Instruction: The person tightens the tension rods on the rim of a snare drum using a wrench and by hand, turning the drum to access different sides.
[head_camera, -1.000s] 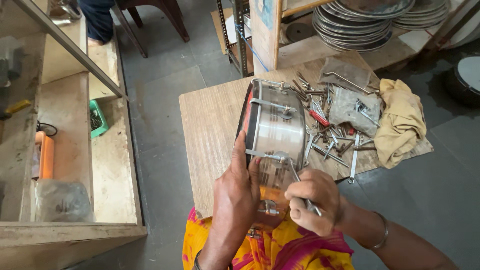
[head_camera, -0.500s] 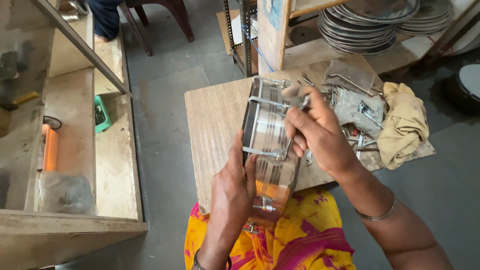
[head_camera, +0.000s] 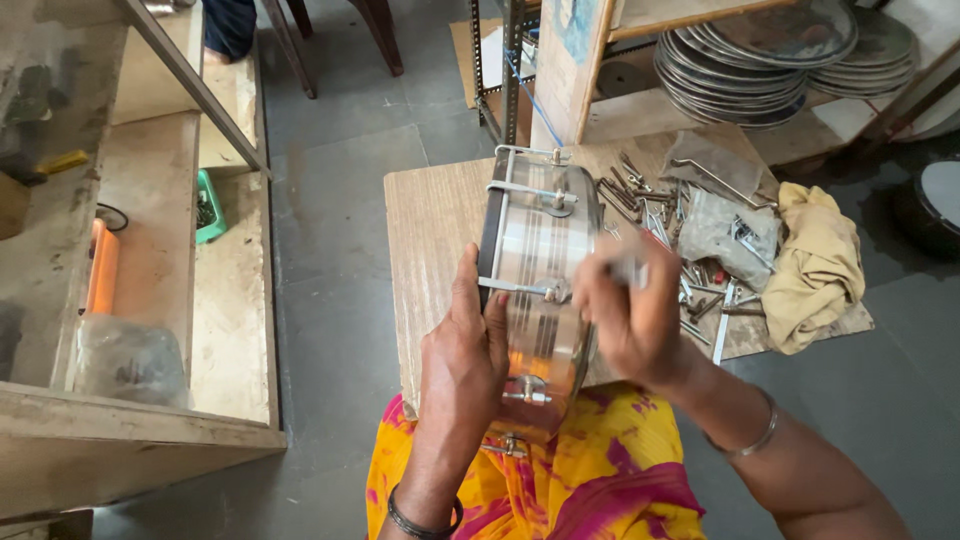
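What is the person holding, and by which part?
A shiny round metal drum shell, on edge; left hand grips its rim. Right hand is blurred at its side; hold unclear.

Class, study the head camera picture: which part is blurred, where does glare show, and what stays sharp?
Head view: the right hand is smeared by motion blur; the left hand is sharp; soft glare and an orange reflection lie on the shiny metal drum shell; the loose rods on the board stay fairly crisp.

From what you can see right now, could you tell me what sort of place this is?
Probably a small drum workshop. The left hand steadies a metal drum shell on a wooden table, loose rods and bolts lie beside it, and round drum heads are stacked on a shelf.
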